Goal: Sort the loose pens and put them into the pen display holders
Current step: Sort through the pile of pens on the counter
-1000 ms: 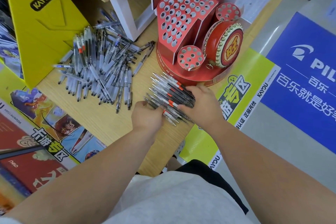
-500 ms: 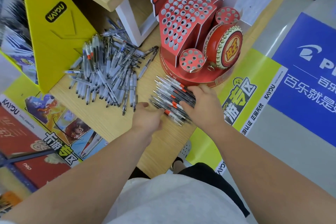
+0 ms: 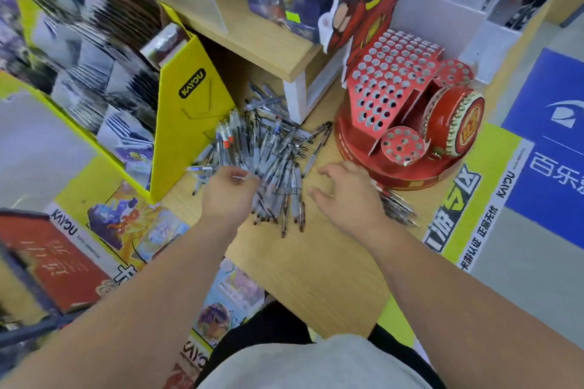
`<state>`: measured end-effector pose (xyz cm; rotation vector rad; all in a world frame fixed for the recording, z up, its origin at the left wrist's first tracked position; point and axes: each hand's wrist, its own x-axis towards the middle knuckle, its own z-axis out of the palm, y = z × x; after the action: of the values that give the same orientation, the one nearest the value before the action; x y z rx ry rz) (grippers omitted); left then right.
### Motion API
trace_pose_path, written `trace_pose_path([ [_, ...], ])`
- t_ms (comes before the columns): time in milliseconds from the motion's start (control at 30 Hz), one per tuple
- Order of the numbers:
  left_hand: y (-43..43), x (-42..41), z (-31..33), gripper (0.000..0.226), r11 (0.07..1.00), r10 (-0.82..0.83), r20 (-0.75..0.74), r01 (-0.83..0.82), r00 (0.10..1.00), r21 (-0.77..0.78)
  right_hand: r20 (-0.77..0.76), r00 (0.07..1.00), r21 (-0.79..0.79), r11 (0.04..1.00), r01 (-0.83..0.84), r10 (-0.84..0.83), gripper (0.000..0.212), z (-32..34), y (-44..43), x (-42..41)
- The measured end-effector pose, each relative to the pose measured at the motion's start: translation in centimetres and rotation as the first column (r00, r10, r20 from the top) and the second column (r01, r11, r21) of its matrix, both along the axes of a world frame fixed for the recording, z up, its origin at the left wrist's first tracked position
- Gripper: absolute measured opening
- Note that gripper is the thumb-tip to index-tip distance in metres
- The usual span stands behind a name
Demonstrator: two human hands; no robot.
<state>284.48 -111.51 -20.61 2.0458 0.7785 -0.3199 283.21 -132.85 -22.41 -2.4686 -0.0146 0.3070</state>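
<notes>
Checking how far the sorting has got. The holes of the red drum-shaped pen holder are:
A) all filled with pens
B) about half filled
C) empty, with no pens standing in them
C: no pen stands in any hole of the red pen holder; the pens lie in a loose pile on the table, and a smaller group lies beside the right hand.

Pen pile [image 3: 268, 155] left of holder [image 3: 401, 110].
</notes>
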Motion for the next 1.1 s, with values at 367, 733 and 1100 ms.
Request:
trace_pose_path([
  [367, 10.3, 6.9, -3.4, 0.042, 0.922, -0.345, 0.058, 0.327, 0.937, 0.206, -0.141, 0.989, -0.013, 0.999, 0.041, -0.042, 0.046, 1.0, 11.5, 5.3],
  [733, 10.8, 9.1, -5.8, 0.052, 0.929, -0.347, -0.019, 0.346, 0.938, 0.128, -0.124, 0.990, -0.072, 0.995, 0.061, -0.070, 0.033, -1.6, 18.1, 11.5],
  [1100, 10.7, 9.5, -6.0, 0.032, 0.938, -0.338, 0.085, 0.329, 0.937, 0.106, -0.259, 0.959, -0.160, 0.984, 0.080, -0.120, 0.038, -2.3, 18.0, 12.4],
])
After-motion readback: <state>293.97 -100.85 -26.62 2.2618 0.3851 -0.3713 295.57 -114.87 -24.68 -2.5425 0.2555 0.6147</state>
